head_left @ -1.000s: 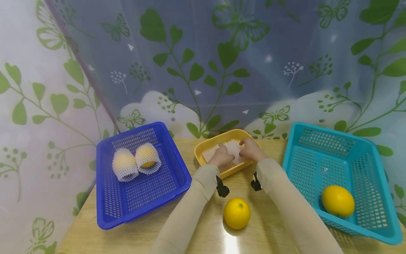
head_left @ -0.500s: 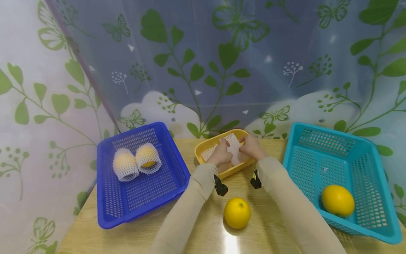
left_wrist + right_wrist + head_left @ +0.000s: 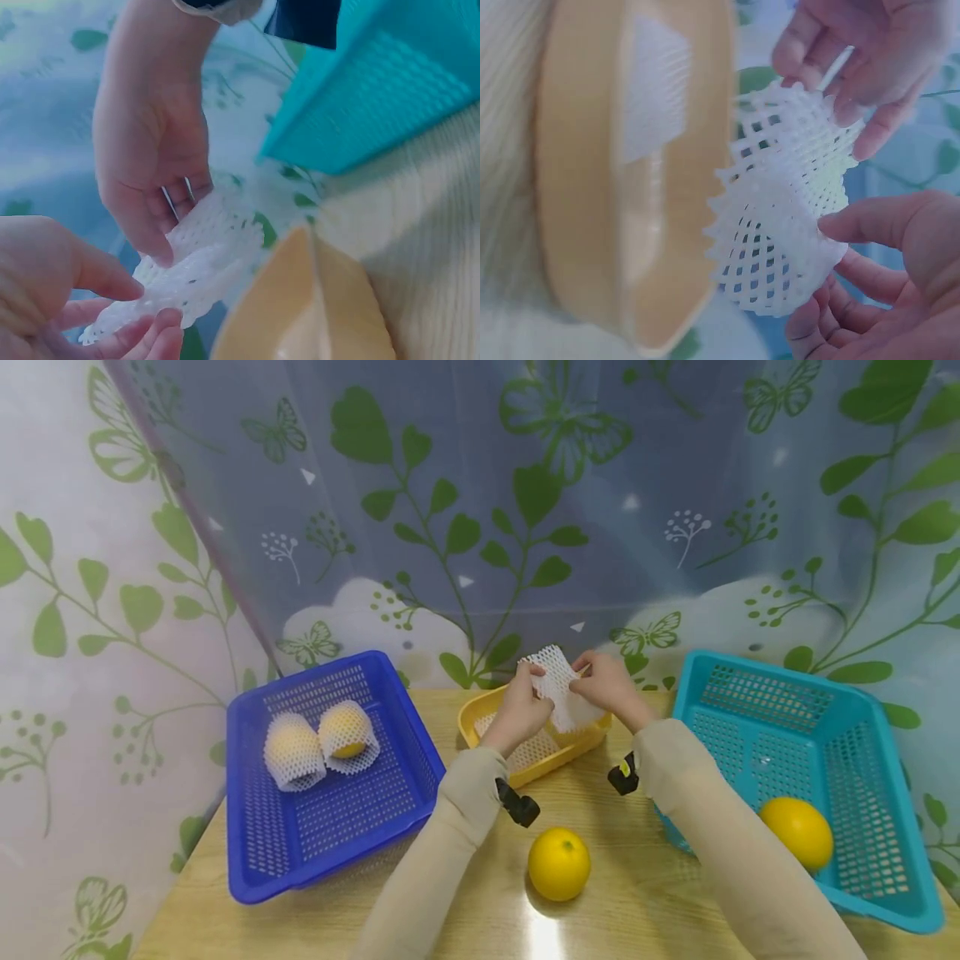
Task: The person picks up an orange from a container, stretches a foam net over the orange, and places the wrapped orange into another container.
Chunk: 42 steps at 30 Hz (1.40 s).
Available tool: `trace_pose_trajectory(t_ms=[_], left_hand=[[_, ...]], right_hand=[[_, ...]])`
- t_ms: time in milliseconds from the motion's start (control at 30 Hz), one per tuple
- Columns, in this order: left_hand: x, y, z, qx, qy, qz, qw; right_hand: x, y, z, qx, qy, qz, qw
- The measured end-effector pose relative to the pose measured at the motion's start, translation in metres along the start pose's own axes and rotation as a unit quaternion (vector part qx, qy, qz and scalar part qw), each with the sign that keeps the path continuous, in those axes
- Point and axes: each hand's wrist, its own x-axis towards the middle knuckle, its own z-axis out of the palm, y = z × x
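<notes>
- Pinching one side of a white foam net (image 3: 557,689), the left hand (image 3: 522,710) is at centre frame.
- Right hand (image 3: 609,683) pinches the net's other side, over a yellow tray (image 3: 558,759).
- Orange (image 3: 559,864): on the table, lower centre.
- Blue basket (image 3: 352,814), left: two net-wrapped fruits (image 3: 294,750).
- Teal basket (image 3: 757,735), right: one yellow fruit (image 3: 798,832).

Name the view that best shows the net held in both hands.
The right wrist view: the net looks largest there, its mesh holes and jagged edge clear. The head view shows it small between left hand and right hand; the left wrist view, blurred.
</notes>
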Motion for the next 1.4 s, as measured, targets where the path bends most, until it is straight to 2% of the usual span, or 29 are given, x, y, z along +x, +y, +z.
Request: trace_pose_trajectory(t_ms=[100, 167, 333, 467, 633, 733, 800, 900, 1033, 1200, 1300, 1333, 1400], left_hand=[[-0.008, 0.011, -0.003, -0.057, 0.014, 0.007, 0.9982], [-0.016, 0.018, -0.006, -0.108, 0.029, 0.017, 0.9936], [-0.039, 0.032, -0.013, -0.227, 0.071, 0.046, 0.9702], [-0.059, 0.039, -0.016, -0.312, 0.097, 0.061, 0.9432], [-0.080, 0.040, -0.011, -0.416, 0.115, 0.082, 0.8984], [-0.090, 0.039, -0.006, -0.468, 0.120, 0.083, 0.8717], [-0.098, 0.038, -0.002, -0.494, 0.115, 0.077, 0.8581], [-0.109, 0.034, 0.002, -0.524, 0.099, 0.069, 0.8431], [-0.123, 0.025, 0.005, -0.543, 0.064, 0.049, 0.8357], [-0.136, 0.014, 0.006, -0.548, 0.021, 0.024, 0.8362], [-0.144, 0.011, 0.008, -0.539, 0.017, 0.009, 0.8419], [-0.146, 0.010, 0.008, -0.533, 0.018, 0.004, 0.8461], [-0.150, 0.008, 0.009, -0.508, 0.019, -0.010, 0.8611]], right_hand=[[-0.012, -0.011, -0.014, 0.021, 0.001, -0.001, 1.000], [-0.020, -0.019, -0.021, 0.031, 0.008, -0.003, 0.999], [-0.042, -0.038, -0.033, 0.053, 0.031, -0.023, 0.998], [-0.065, -0.050, -0.037, 0.072, 0.046, -0.056, 0.995], [-0.093, -0.059, -0.036, 0.105, 0.081, -0.085, 0.988], [-0.109, -0.061, -0.030, 0.126, 0.108, -0.097, 0.981], [-0.119, -0.060, -0.025, 0.146, 0.126, -0.105, 0.976], [-0.133, -0.058, -0.017, 0.183, 0.144, -0.120, 0.965], [-0.147, -0.054, -0.004, 0.229, 0.153, -0.138, 0.951], [-0.159, -0.052, 0.009, 0.283, 0.144, -0.151, 0.936], [-0.165, -0.053, 0.016, 0.305, 0.131, -0.153, 0.931], [-0.167, -0.054, 0.018, 0.309, 0.126, -0.153, 0.930], [-0.170, -0.055, 0.022, 0.312, 0.118, -0.153, 0.930]])
